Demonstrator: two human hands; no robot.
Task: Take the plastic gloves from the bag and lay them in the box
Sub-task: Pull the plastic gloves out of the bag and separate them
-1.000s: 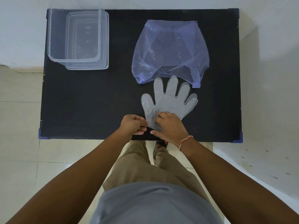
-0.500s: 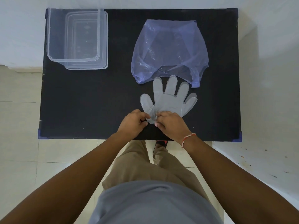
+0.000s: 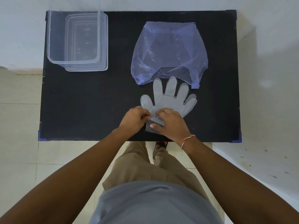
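Clear plastic gloves point(image 3: 169, 99) lie flat on the black table point(image 3: 90, 101), fingers pointing away from me, fingertips touching the lower edge of the pale purple plastic bag point(image 3: 168, 52). My left hand point(image 3: 134, 120) pinches the left edge of the glove cuff between thumb and fingers. Just right of it, my right hand point(image 3: 171, 125) rests on the cuff, with its fingertips gripping the plastic and its thumb under a loose layer. The clear box point(image 3: 77, 41) stands at the table's far left corner with nothing visible inside.
The table's front edge runs just below my hands, with blue corner caps point(image 3: 41, 136) at both ends. White walls border the far and right sides. Tiled floor point(image 3: 19, 120) lies to the left, and my legs and one shoe show below the table edge.
My hands have stayed at the glove cuff. A loose layer of the cuff now shows pulled toward me under my right thumb, and the glove has shifted slightly.
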